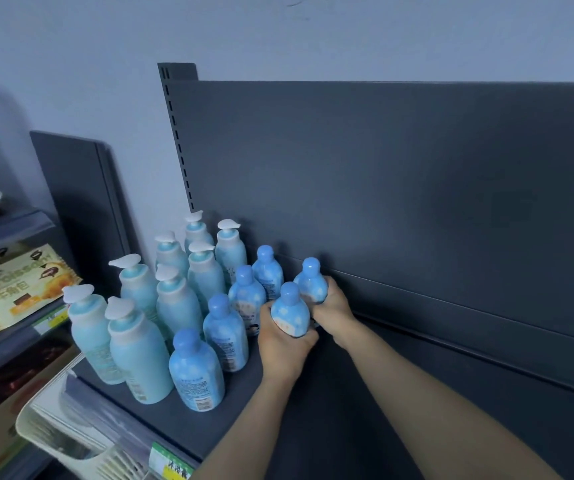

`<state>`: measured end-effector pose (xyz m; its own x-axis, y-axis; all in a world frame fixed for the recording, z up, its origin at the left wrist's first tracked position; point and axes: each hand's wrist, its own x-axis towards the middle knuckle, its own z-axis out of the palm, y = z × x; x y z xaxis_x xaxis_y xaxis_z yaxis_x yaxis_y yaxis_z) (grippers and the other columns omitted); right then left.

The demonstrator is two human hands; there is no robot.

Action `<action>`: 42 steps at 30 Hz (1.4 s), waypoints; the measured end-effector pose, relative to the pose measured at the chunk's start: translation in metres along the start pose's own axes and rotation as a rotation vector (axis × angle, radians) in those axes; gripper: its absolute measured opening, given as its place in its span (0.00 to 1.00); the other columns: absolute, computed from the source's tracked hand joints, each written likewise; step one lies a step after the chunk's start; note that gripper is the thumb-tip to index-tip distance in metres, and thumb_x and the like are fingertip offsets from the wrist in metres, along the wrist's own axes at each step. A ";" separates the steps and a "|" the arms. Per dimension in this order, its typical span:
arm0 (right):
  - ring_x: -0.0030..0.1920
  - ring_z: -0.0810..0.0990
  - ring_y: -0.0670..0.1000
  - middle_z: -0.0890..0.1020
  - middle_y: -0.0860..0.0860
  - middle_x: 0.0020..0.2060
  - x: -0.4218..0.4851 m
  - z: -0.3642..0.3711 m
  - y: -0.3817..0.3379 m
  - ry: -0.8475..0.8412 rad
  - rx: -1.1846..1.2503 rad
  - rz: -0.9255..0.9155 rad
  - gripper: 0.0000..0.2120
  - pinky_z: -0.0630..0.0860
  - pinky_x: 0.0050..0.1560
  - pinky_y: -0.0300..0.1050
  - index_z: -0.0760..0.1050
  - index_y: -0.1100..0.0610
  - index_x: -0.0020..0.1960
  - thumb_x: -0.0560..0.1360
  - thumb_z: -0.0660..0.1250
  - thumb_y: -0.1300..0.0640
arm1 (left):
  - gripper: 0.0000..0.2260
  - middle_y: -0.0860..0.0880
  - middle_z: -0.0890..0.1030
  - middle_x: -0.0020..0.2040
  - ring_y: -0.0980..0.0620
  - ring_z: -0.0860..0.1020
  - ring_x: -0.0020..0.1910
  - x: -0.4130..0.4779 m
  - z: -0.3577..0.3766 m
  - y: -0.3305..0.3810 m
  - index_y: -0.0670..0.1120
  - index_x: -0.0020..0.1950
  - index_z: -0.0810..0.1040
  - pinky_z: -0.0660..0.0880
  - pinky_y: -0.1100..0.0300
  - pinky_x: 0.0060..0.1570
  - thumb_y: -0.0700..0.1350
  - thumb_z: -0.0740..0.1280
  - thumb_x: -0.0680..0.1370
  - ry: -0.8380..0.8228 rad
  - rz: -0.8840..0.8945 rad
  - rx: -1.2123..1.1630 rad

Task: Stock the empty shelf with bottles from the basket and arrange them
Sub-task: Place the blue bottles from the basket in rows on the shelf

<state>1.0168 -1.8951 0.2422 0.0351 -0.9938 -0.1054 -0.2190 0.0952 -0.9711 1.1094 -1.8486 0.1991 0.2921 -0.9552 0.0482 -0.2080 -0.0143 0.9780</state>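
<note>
On the dark shelf (365,403) stand several pale blue pump bottles (140,355) at the left and several blue capped bottles (197,372) beside them. My left hand (283,344) grips the nearer blue capped bottle (290,311) from below and behind. My right hand (334,308) grips a second blue capped bottle (311,280) further back, close to the back panel. Both held bottles stand upright at the right end of the capped rows.
The shelf's dark back panel (417,185) rises behind. A white basket (81,441) sits below the shelf's front edge at the lower left. A neighbouring rack at the left holds a croissant packet (19,289). A green price label (171,464) is on the shelf edge.
</note>
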 end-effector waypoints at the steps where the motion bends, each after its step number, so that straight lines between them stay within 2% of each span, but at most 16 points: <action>1: 0.39 0.79 0.49 0.80 0.46 0.35 0.001 -0.001 0.001 -0.002 -0.009 -0.003 0.05 0.77 0.38 0.45 0.74 0.49 0.40 0.68 0.65 0.59 | 0.23 0.51 0.80 0.43 0.55 0.79 0.41 -0.002 0.000 0.002 0.46 0.54 0.71 0.73 0.68 0.37 0.40 0.75 0.62 0.013 -0.003 -0.022; 3: 0.43 0.80 0.49 0.81 0.47 0.41 -0.001 -0.003 0.003 0.020 -0.012 0.016 0.08 0.80 0.43 0.48 0.73 0.49 0.44 0.68 0.67 0.59 | 0.26 0.54 0.78 0.46 0.60 0.77 0.44 -0.007 0.001 0.009 0.49 0.57 0.67 0.71 0.74 0.39 0.39 0.76 0.64 0.036 0.005 -0.043; 5: 0.50 0.79 0.47 0.80 0.46 0.49 -0.006 -0.006 0.004 0.031 -0.016 0.048 0.16 0.79 0.51 0.48 0.70 0.47 0.52 0.68 0.70 0.59 | 0.30 0.57 0.76 0.51 0.61 0.76 0.48 -0.012 0.001 0.015 0.51 0.61 0.65 0.68 0.78 0.42 0.41 0.77 0.65 0.052 0.047 -0.039; 7: 0.53 0.78 0.46 0.78 0.45 0.53 -0.015 -0.011 0.003 0.023 -0.032 0.057 0.24 0.78 0.50 0.44 0.67 0.47 0.59 0.68 0.72 0.60 | 0.36 0.57 0.72 0.60 0.59 0.73 0.58 -0.018 0.000 0.019 0.51 0.68 0.62 0.67 0.73 0.54 0.42 0.77 0.65 0.056 0.119 -0.014; 9: 0.52 0.76 0.45 0.75 0.47 0.58 -0.023 -0.018 -0.001 0.032 -0.051 0.046 0.29 0.75 0.47 0.37 0.64 0.50 0.65 0.69 0.71 0.63 | 0.39 0.53 0.67 0.66 0.57 0.67 0.65 -0.024 -0.004 0.022 0.47 0.71 0.59 0.65 0.63 0.65 0.45 0.76 0.66 0.125 0.294 0.061; 11: 0.56 0.73 0.46 0.72 0.50 0.62 -0.033 -0.026 -0.008 0.071 -0.093 0.019 0.33 0.73 0.53 0.38 0.61 0.52 0.70 0.69 0.71 0.63 | 0.36 0.48 0.66 0.67 0.53 0.65 0.68 -0.030 -0.009 0.031 0.43 0.71 0.59 0.62 0.58 0.68 0.48 0.72 0.68 0.219 0.536 0.125; 13: 0.62 0.70 0.48 0.71 0.51 0.65 -0.045 -0.036 -0.017 0.143 -0.175 -0.037 0.33 0.68 0.61 0.41 0.61 0.53 0.71 0.71 0.71 0.59 | 0.29 0.43 0.68 0.67 0.48 0.65 0.69 -0.034 -0.014 0.046 0.44 0.69 0.61 0.61 0.55 0.68 0.50 0.66 0.72 0.241 0.715 0.152; 15: 0.66 0.68 0.50 0.70 0.52 0.66 -0.061 -0.048 -0.028 0.245 -0.347 -0.139 0.29 0.66 0.65 0.44 0.61 0.54 0.71 0.73 0.69 0.54 | 0.23 0.43 0.71 0.67 0.46 0.67 0.68 -0.034 -0.019 0.064 0.44 0.68 0.66 0.63 0.50 0.67 0.52 0.61 0.75 0.214 0.784 0.218; 18: 0.73 0.59 0.54 0.63 0.53 0.73 -0.092 -0.065 -0.044 0.359 -0.822 -0.313 0.28 0.56 0.72 0.50 0.57 0.55 0.75 0.78 0.60 0.47 | 0.25 0.42 0.72 0.68 0.41 0.68 0.69 -0.032 -0.020 0.085 0.42 0.67 0.71 0.61 0.42 0.67 0.55 0.54 0.76 0.165 0.791 0.547; 20: 0.76 0.51 0.54 0.57 0.53 0.75 -0.113 -0.073 -0.050 0.410 -1.058 -0.369 0.28 0.47 0.75 0.54 0.53 0.53 0.76 0.80 0.54 0.45 | 0.28 0.41 0.69 0.71 0.40 0.65 0.71 -0.035 -0.018 0.095 0.43 0.70 0.69 0.55 0.39 0.69 0.57 0.49 0.76 0.100 0.792 0.784; 22: 0.76 0.48 0.54 0.54 0.52 0.76 -0.134 -0.080 -0.052 0.464 -1.177 -0.368 0.27 0.42 0.75 0.56 0.52 0.52 0.76 0.80 0.51 0.44 | 0.31 0.42 0.62 0.75 0.41 0.59 0.74 -0.042 -0.016 0.100 0.45 0.74 0.63 0.44 0.41 0.70 0.58 0.43 0.75 0.022 0.816 0.909; 23: 0.76 0.47 0.54 0.53 0.53 0.76 -0.146 -0.084 -0.054 0.491 -1.215 -0.356 0.27 0.41 0.75 0.56 0.51 0.52 0.76 0.80 0.51 0.44 | 0.32 0.42 0.61 0.75 0.41 0.57 0.75 -0.047 -0.014 0.102 0.46 0.74 0.62 0.42 0.41 0.70 0.58 0.43 0.75 0.003 0.844 0.922; 27: 0.76 0.47 0.55 0.52 0.54 0.77 -0.196 -0.098 -0.053 0.587 -1.319 -0.256 0.28 0.41 0.74 0.57 0.50 0.53 0.77 0.80 0.49 0.44 | 0.29 0.41 0.63 0.74 0.40 0.61 0.73 -0.079 0.001 0.111 0.45 0.74 0.64 0.44 0.40 0.69 0.56 0.47 0.75 -0.043 0.958 0.893; 32: 0.76 0.52 0.58 0.57 0.56 0.76 -0.266 -0.130 -0.039 0.688 -1.385 -0.112 0.35 0.45 0.73 0.60 0.54 0.54 0.76 0.74 0.37 0.40 | 0.29 0.40 0.62 0.74 0.39 0.62 0.73 -0.141 0.037 0.121 0.42 0.74 0.63 0.46 0.39 0.68 0.55 0.50 0.76 -0.135 1.084 0.797; 37: 0.73 0.62 0.61 0.65 0.58 0.72 -0.342 -0.170 -0.019 0.833 -1.360 0.057 0.31 0.55 0.71 0.64 0.62 0.56 0.73 0.76 0.45 0.43 | 0.29 0.38 0.60 0.75 0.39 0.61 0.73 -0.216 0.077 0.131 0.42 0.74 0.62 0.45 0.39 0.69 0.55 0.50 0.76 -0.269 1.205 0.712; 42: 0.74 0.58 0.60 0.61 0.57 0.74 -0.428 -0.210 0.005 0.958 -1.353 0.206 0.32 0.50 0.72 0.62 0.58 0.55 0.75 0.76 0.43 0.42 | 0.29 0.38 0.60 0.75 0.39 0.60 0.73 -0.303 0.117 0.146 0.42 0.74 0.62 0.46 0.37 0.69 0.55 0.50 0.76 -0.390 1.308 0.601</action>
<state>0.7959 -1.4808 0.3274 -0.5568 -0.6937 0.4569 -0.7895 0.6129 -0.0316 0.8812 -1.5962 0.3033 -0.6420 -0.4033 0.6521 -0.4912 0.8694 0.0540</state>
